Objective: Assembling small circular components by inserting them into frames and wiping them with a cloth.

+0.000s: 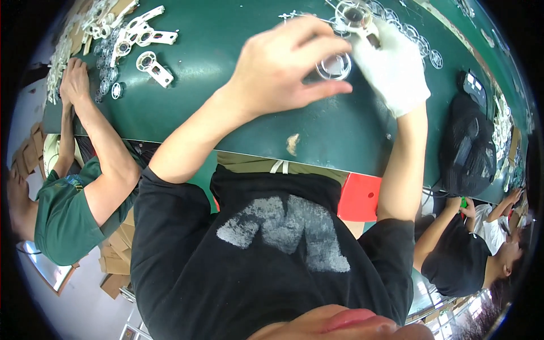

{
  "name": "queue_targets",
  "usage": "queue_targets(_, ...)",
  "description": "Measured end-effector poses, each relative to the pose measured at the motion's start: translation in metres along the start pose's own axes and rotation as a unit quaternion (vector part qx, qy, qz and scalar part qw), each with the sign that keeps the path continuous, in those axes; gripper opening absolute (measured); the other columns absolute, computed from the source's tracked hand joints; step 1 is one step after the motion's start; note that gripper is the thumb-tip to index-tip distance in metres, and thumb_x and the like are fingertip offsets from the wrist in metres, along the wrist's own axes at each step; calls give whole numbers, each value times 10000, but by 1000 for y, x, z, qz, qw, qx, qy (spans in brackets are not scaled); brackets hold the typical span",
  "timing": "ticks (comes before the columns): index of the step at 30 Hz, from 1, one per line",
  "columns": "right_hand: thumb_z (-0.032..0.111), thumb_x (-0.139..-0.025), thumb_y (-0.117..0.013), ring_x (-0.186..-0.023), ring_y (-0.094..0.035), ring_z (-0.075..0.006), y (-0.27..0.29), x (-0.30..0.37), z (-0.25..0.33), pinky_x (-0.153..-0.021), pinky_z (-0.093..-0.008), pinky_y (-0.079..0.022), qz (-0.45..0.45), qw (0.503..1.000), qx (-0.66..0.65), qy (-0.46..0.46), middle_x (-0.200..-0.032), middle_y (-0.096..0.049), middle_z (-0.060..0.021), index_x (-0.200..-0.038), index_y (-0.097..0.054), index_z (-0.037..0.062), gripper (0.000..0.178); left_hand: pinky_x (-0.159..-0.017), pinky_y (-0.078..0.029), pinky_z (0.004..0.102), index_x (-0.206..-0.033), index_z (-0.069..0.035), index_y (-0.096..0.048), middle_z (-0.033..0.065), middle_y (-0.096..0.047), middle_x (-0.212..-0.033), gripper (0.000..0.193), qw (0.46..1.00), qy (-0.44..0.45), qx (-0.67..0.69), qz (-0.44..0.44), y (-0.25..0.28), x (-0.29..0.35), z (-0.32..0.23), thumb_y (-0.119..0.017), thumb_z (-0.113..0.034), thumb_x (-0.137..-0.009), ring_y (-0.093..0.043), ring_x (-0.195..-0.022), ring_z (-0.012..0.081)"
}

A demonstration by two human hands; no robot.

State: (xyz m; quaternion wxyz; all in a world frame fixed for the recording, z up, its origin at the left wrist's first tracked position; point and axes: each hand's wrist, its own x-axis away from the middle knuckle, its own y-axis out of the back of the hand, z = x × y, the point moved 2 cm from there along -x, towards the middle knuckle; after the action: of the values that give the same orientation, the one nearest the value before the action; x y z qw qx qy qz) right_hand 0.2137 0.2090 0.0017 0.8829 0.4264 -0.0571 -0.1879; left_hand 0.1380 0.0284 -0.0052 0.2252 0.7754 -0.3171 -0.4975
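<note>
My bare left hand [286, 68] is over the green table with thumb and fingers apart, slightly smeared by motion. A round clear ring with spokes [333, 68] shows between its thumb and fingers; I cannot tell whether they touch it. My right hand [394, 71], in a white glove, is closed on a white plastic part with a ring-shaped head [354, 16] and a short handle. The glove hides some of the handle. Just beyond the right hand, several clear spoked rings [436, 59] lie in a row.
At the left lie a white ring-headed part [154, 69], several similar parts in a pile [141, 37] and more clear rings [117, 90]. A co-worker's hand [75, 82] is beside them. A black mesh-like bag [469, 147] rests at the right; a red stool [360, 197] stands below the edge.
</note>
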Motion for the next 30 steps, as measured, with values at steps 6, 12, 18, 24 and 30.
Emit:
queue_targets(6, 286, -841, -626, -816, -693, -402, -5, 14, 18, -753, -468, -541, 143, 989, 26, 36, -864, -700, -212, -1012, -706, 39, 310, -692, -544, 329, -1107, -36, -722, 102, -629, -968, 501, 991, -90, -66, -72, 22, -13, 20, -912, -255, -700, -648, -805, 248)
queue_targets(12, 216, -827, -684, -741, -645, -371, -6, 22, 26, -686, -436, -504, 187, 977, -64, 84, -787, -641, -189, -935, -642, 6, 240, -694, -579, 314, -1050, -123, -750, 13, -698, -1010, 484, 998, -14, 21, -54, 7, -3, 18, -900, -411, -692, -695, -809, 211)
queue_targets(18, 221, -841, -686, -707, -610, -318, -7, 21, 21, -684, -402, -487, 190, 974, -119, 42, -770, -612, -163, -939, -630, 11, 238, -846, -606, 321, -1128, -43, -741, 105, -766, -1081, 550, 998, 25, 54, -35, 10, 0, 16, -947, -281, -677, -746, -983, 258)
queue_targets(24, 261, -908, -626, -659, -618, -209, 3, 16, 10, -619, -344, -490, 276, 921, -274, 22, -744, -616, -90, -988, -608, 10, 264, -854, -603, 295, -1146, -45, -749, 79, -773, -1092, 551, 993, 68, 92, -23, 12, -1, 17, -951, -230, -668, -753, -976, 210)
queue_targets(30, 350, -1043, -549, -618, -627, -144, 3, 23, 22, -543, -254, -486, 342, 824, -449, -53, -742, -652, -69, -1115, -658, 9, 365, -809, -591, 316, -1152, -34, -745, 92, -769, -1097, 578, 986, 3, 168, -10, 15, -5, 17, -957, -225, -649, -744, -930, 226)
